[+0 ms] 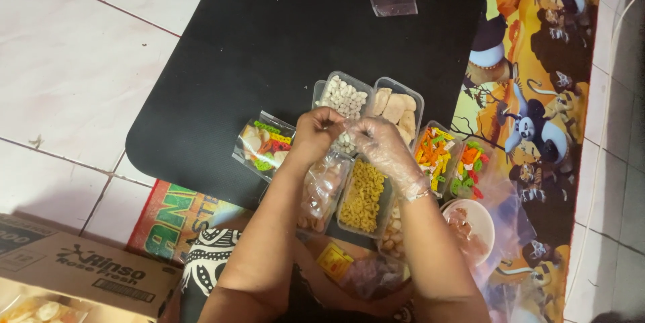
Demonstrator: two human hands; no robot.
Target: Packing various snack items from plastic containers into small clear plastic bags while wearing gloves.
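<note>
White tiled floor [74, 61] under a black mat [269, 41] and cartoon-printed mat [537, 61].

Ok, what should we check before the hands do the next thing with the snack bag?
1. Small clear plastic snack bag held by both hands: ok.
2. Right hand wearing thin clear plastic glove: ok.
3. Left hand gloved: not ok, bare.
4. Clear rectangular tub of yellow curly snacks within reach: ok.
5. Bag's mouth open: cannot tell, hands hide it.
6. Filled clear bag of mixed colourful snacks lying aside on black mat: ok.
</note>
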